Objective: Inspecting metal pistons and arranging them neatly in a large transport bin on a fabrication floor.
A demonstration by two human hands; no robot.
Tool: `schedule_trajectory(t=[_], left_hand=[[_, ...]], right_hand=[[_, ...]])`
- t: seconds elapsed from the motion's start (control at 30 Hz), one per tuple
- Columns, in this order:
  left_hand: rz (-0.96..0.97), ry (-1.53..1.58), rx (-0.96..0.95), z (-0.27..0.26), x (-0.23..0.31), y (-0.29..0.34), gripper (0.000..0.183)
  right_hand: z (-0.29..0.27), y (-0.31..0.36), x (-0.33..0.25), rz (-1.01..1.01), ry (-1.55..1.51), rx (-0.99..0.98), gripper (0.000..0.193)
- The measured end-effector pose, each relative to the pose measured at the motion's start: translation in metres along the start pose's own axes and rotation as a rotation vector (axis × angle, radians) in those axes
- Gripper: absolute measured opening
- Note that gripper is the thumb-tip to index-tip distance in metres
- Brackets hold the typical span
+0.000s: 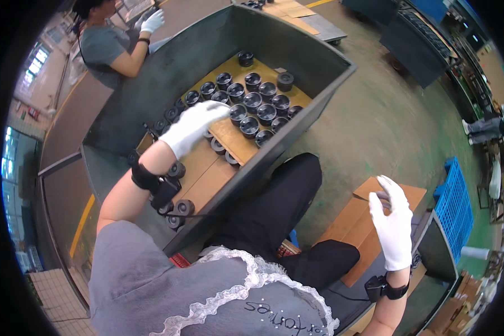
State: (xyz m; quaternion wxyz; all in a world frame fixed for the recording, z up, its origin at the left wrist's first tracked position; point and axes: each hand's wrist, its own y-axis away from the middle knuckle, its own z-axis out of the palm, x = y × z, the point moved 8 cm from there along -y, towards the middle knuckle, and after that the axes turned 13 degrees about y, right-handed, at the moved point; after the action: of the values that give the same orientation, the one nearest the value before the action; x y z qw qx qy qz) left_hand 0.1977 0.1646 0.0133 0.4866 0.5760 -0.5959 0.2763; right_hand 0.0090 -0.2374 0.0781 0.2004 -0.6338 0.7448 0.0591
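Note:
My left hand (195, 127), in a white glove, reaches into a large dark metal bin (325, 70). Its fingers stretch out beside several black round parts (252, 101), which look like short ribbed cylinders with shiny tops. They stand in rows on a cardboard sheet (233, 140), and the fingertips lie over its near left edge. Nothing shows in this hand, though its underside is hidden. My right hand (392, 224), also gloved in white, is raised over a brown cardboard piece (347, 227) at the right. Its thumb and fingers are curved and apart, with nothing between them.
More black parts (183, 208) sit lower in the bin's near left. A second metal bin (434, 238) stands right of my right hand, by a blue plastic pallet (453, 204). Across the bin, a co-worker (109, 47) wears white gloves. Another person (490, 124) is far right.

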Motion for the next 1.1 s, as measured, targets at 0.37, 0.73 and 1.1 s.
schedule_trajectory(t=[0.37, 0.73, 1.1], left_hand=[[-0.247, -0.480, -0.129, 0.006, -0.275, -0.216, 0.058], [0.004, -0.341, 0.424, 0.077, -0.292, -0.269, 0.045], [-0.572, -0.215, 0.029, -0.215, -0.203, -0.108, 0.069]], right_hand=[[0.135, -0.163, -0.153, -0.362, -0.001, -0.288, 0.037], [0.178, -0.249, -0.172, -0.609, 0.309, -0.373, 0.035], [0.245, -0.304, -0.216, -0.854, 0.189, -0.454, 0.023]])
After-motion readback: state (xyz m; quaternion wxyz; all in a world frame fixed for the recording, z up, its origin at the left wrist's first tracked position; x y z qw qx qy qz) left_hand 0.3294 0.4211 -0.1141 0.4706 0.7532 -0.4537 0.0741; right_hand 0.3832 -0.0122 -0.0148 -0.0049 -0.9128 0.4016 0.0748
